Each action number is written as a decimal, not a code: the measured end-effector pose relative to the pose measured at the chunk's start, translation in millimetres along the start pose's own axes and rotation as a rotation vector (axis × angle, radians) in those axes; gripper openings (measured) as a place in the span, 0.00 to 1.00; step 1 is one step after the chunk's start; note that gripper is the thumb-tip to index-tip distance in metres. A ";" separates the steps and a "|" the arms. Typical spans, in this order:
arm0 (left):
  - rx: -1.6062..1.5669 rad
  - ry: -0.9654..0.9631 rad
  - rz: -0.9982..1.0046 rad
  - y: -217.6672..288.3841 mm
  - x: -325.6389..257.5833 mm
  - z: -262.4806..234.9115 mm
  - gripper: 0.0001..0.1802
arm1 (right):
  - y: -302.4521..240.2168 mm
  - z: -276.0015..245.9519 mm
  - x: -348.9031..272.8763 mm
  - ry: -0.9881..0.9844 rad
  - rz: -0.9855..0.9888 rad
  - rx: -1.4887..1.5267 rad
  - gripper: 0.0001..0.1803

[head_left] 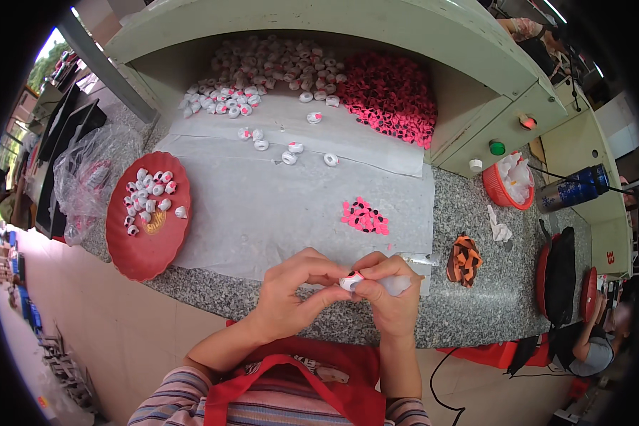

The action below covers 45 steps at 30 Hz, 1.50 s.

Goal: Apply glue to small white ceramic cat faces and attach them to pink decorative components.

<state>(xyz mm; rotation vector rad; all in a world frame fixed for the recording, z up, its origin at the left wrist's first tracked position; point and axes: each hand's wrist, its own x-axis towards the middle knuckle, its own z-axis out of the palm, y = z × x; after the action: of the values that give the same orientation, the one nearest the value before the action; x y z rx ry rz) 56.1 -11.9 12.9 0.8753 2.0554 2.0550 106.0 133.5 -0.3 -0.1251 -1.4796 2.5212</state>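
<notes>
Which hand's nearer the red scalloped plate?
Left. The left hand is right of the red scalloped plate, not touching it; the right hand is farther right, beyond the left one.

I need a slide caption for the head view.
Left hand and right hand pinch a small white rounded piece near flat pink-and-black pieces on a translucent white sheet.

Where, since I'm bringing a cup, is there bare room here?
The white paper is bare between the red plate and the small pink pile. So is granite between the orange pieces and black item. Crowded: behind, white rings and a pink heap; in front, left hand and right hand.
</notes>
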 end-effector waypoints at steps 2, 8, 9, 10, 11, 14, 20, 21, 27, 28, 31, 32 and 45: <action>-0.091 0.027 -0.094 1.5 1.2 -0.6 0.14 | 3.6 -1.4 1.2 -0.024 0.027 0.050 0.07; 0.109 -0.009 0.079 -3.8 2.4 -1.7 0.17 | 18.0 -2.5 5.0 -0.028 0.064 0.146 0.06; 0.094 0.023 0.051 -4.6 0.9 0.9 0.18 | 19.2 -2.7 4.9 -0.019 0.106 0.200 0.07; 0.079 0.055 0.023 -5.1 0.4 3.1 0.18 | 20.1 -2.9 5.0 -0.010 0.148 0.253 0.07; 0.079 0.058 0.022 -3.9 0.9 4.2 0.18 | 21.1 -3.3 4.9 -0.012 0.150 0.252 0.07; 0.051 0.121 -0.043 -1.4 2.9 3.8 0.18 | 21.6 -3.2 4.5 -0.013 0.190 0.282 0.08; 0.132 0.046 0.040 -4.3 4.2 -0.5 0.19 | 21.0 -1.9 6.1 -0.017 0.182 0.239 0.09; 0.140 0.050 0.068 -4.5 3.8 -1.2 0.18 | 22.0 -1.8 6.6 -0.027 0.175 0.245 0.09; 0.083 0.064 0.055 -14.1 1.1 -3.0 0.18 | 23.0 0.3 9.9 -0.018 0.178 0.203 0.07; 0.040 0.067 0.014 -14.7 1.3 -3.1 0.18 | 22.8 0.8 10.4 -0.004 0.187 0.186 0.07; -0.116 0.122 -0.112 -14.6 1.6 -3.0 0.21 | 16.6 11.5 10.5 0.085 0.197 0.078 0.07; -0.116 0.122 -0.111 -16.1 1.8 -4.0 0.21 | 15.8 13.3 10.6 0.084 0.196 0.078 0.07; -0.026 0.100 0.069 -31.0 -2.7 -11.6 0.16 | 22.4 14.7 14.6 0.013 0.090 -0.015 0.05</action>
<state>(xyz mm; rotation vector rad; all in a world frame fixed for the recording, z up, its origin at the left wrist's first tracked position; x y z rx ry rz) 43.1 -20.9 -16.4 0.8677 2.0698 2.1992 86.0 113.7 -12.0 -0.2155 -1.5212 2.5741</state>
